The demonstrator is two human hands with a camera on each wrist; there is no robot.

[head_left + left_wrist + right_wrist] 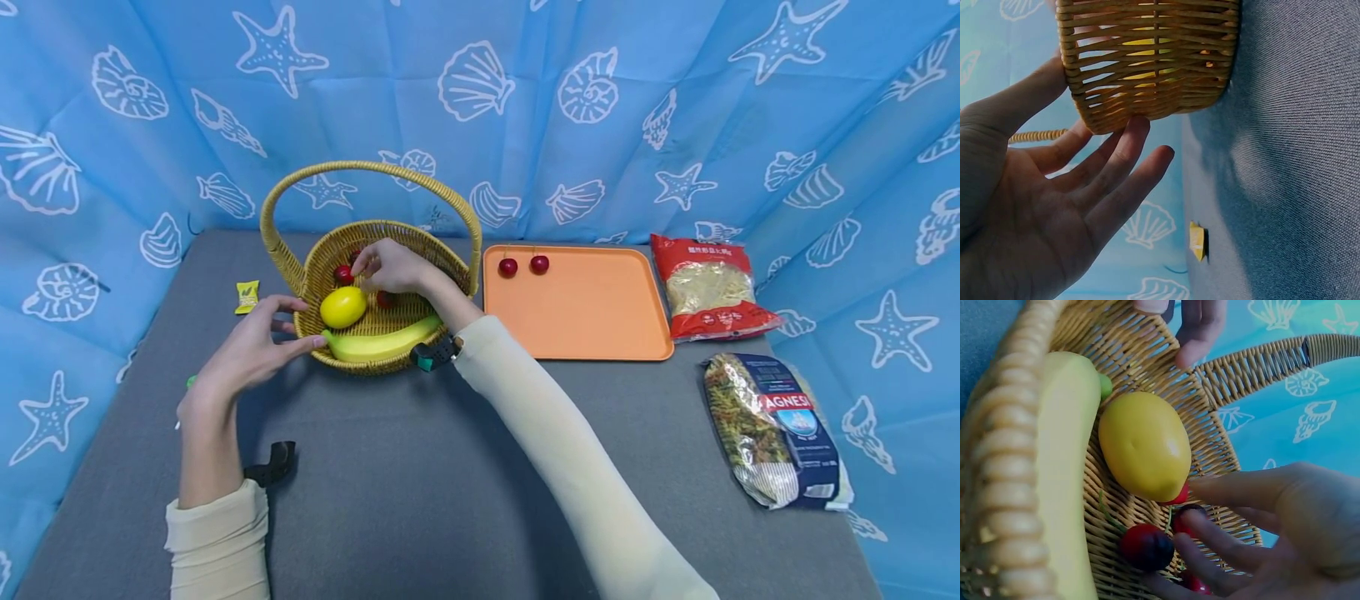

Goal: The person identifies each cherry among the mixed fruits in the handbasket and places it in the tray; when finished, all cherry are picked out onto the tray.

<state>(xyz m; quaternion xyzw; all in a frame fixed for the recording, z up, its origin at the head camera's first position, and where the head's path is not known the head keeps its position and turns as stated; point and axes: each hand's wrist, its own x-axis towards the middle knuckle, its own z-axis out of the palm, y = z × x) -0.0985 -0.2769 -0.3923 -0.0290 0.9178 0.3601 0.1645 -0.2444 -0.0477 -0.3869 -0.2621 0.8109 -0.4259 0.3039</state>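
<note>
2 cherries (523,266) are already laid on the tray (592,325), so the picking of another from the basket (315,258) is judged to be the step in hand. The right hand (393,267) is reached inside, its fingers (1222,550) curled loosely over a cherry (1146,547) beside the lemon (1144,453); nothing is seen pinched yet. A stem pinch and lift are called for. The basket's rim is touched by the straight-fingered left hand (247,354).
</note>
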